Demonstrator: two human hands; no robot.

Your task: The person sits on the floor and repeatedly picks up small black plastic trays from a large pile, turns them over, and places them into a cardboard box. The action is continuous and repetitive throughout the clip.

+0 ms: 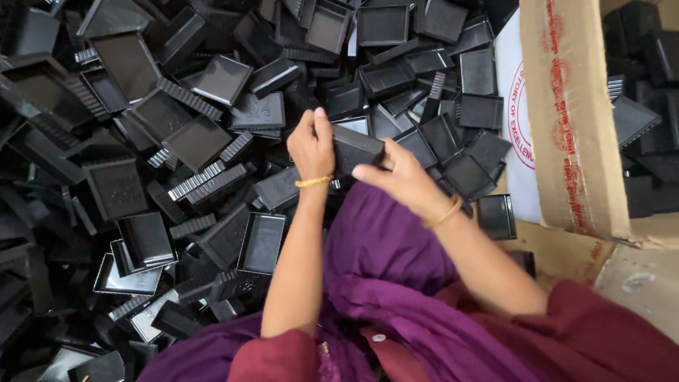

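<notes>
Flat black rectangular plastic box (356, 148) held mid-air over heap of black plastic trays (177, 141). Left hand (311, 145) pinches its left end, right hand (396, 173) grips right edge. Brown cardboard carton (573, 120) at right, near right hand.

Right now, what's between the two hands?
Head view: a black rectangular plastic piece spans the gap, gripped by the left hand at one end and the right hand at the other.

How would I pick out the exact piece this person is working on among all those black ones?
Start at the huge heap of black plastic trays left of the cardboard box. Just above the purple cloth, the left hand and right hand meet. The black rectangular piece gripped between them is the only one lifted off the heap.
</notes>
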